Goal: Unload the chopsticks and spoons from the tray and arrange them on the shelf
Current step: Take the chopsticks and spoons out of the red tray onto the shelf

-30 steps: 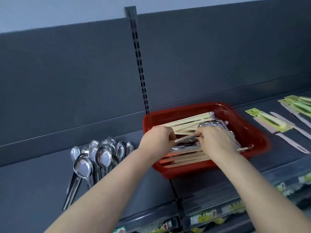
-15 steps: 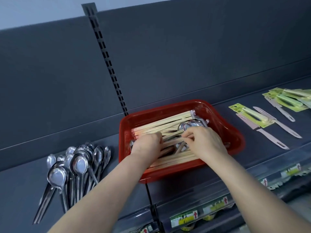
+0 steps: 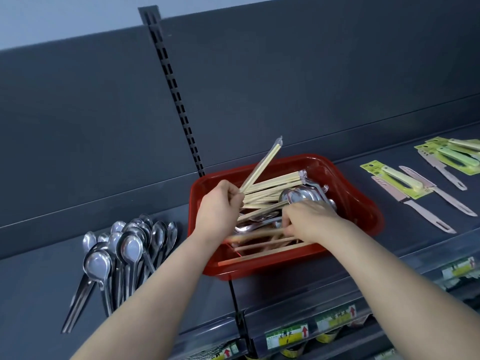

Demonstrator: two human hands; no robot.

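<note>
Dark grey metal shelf (image 3: 39, 294) runs across the view, and yellow-green price labels (image 3: 285, 336) sit on its front edge, nearest to the camera. Two bare forearms reach from below toward the red plastic tray (image 3: 363, 211), which stands on the shelf near the middle.

The left hand (image 3: 219, 203) is over the left part of the tray, with its fingers closed in a fist round the near end of a wrapped pair of chopsticks (image 3: 262, 165). This pair points up and to the right, and its far end is higher than the back rim of the tray. The right hand (image 3: 309, 219) is low inside the tray, palm down. Its fingers are curled round some sticks of the heap of pale wooden chopsticks (image 3: 272, 183), but blur makes the grip not sharp. Shiny steel spoons (image 3: 298, 196) lie in the tray among the chopsticks.

Half a second ago both hands were low in the tray and every chopstick lay flat; now the left hand has lifted one pair.

On the shelf to the left lies a pile of steel spoons (image 3: 124, 250), as before. To the right lie pink knives (image 3: 415, 206) beside pale green card packs. Behind everything stands the back panel with a slotted upright (image 3: 179, 100).
</note>
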